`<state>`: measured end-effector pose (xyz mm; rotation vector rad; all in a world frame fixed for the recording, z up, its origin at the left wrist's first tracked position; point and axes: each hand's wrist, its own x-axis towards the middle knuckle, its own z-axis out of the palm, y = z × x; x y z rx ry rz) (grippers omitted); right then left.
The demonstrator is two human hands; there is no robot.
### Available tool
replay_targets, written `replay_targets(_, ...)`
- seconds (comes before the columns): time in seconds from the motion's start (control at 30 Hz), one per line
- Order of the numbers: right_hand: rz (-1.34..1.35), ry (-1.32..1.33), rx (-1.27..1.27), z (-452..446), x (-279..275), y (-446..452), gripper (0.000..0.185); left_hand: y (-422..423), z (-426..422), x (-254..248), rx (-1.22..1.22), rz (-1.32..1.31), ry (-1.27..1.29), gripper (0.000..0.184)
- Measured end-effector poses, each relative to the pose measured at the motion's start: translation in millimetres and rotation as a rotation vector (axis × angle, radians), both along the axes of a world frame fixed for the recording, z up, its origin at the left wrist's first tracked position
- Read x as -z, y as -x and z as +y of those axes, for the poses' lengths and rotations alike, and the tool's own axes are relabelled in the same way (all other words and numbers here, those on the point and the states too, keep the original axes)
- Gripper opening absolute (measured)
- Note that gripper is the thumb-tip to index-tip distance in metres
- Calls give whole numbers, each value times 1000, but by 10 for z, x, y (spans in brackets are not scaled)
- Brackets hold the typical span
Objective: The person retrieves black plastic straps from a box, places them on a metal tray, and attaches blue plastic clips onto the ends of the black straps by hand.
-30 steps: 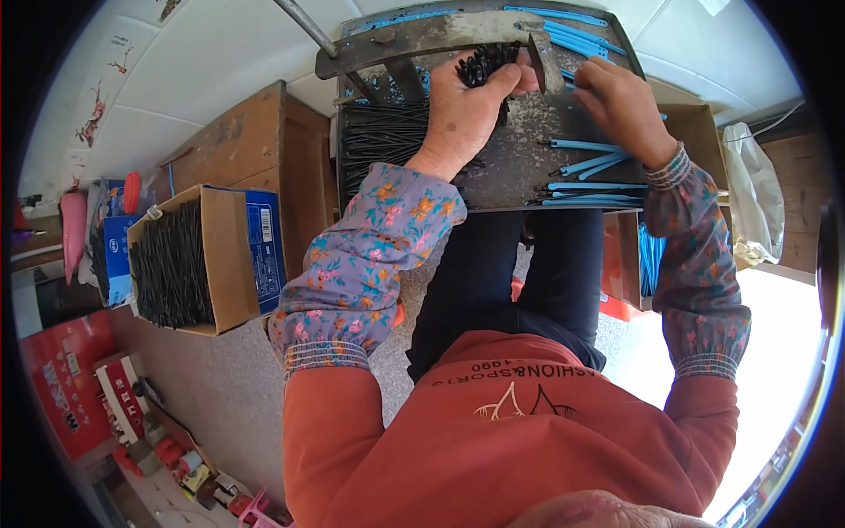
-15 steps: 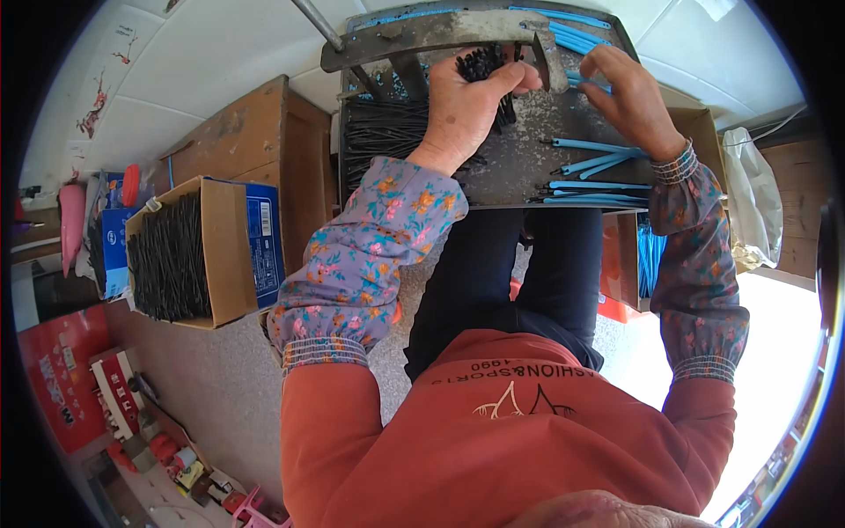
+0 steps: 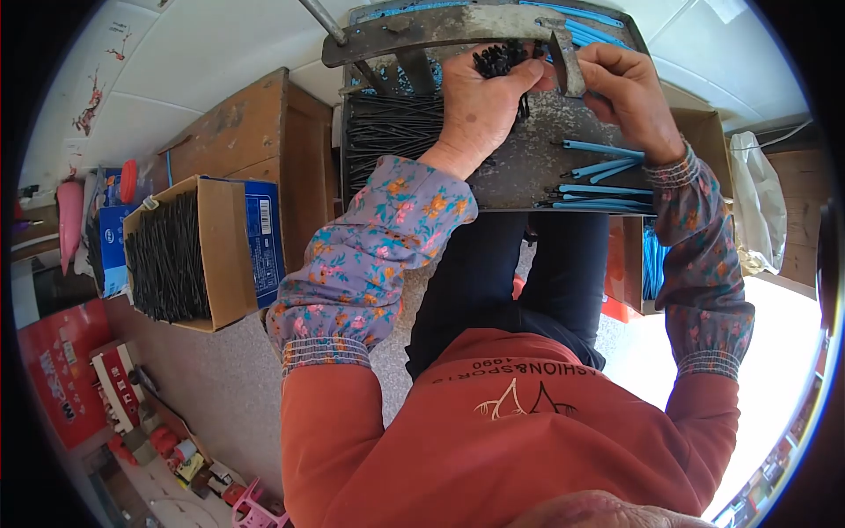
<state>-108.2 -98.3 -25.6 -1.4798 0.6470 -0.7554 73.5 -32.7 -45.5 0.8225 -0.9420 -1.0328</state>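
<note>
Clasping a bundle of black strips (image 3: 500,60) at the far side of the tray (image 3: 537,163), the left hand (image 3: 473,110) has its thumb laid across them toward the right, fingers wrapped around; its forearm slants in from the near left. The right hand (image 3: 627,92) sits just right of the metal blade (image 3: 568,66), wrist bent, fingers curled and thumb drawn toward the index finger; whether they pinch anything, one cannot tell. Blue strips (image 3: 607,151) lie nearer than the right hand, while loose black strips (image 3: 392,128) fill the tray's left part.
</note>
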Motion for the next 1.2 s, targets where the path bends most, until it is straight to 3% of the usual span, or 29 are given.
replay_targets(0.33,-85,-208,-122,-65,-81,24,15,26,-5,22,-4,26,8,7)
replay_targets(0.47,244,722,-178,-199,-331,-42,10,51,-4,12,-20,89,0,9)
replay_targets(0.67,388,409,-78,-60,-202,236,10,-37,8,51,-47,-90,63,10)
replay_targets(0.8,530,850,-145,-128,-73,382,11,-38,36,-24,-36,-307,65,12)
replay_targets(0.83,537,848,-135,-132,-11,399,11,-14,43,-30,-26,-305,69,12)
replay_targets(0.97,728,1445,80,-214,279,305,10,-23,86,-50,51,-51,2,13)
replay_targets(1.17,743,1378,-15,159,67,445,14,-76,83,-27,49,-124,-23,14)
replay_targets(1.2,751,1256,-117,206,33,483,14,-82,84,-29,54,-127,-18,14)
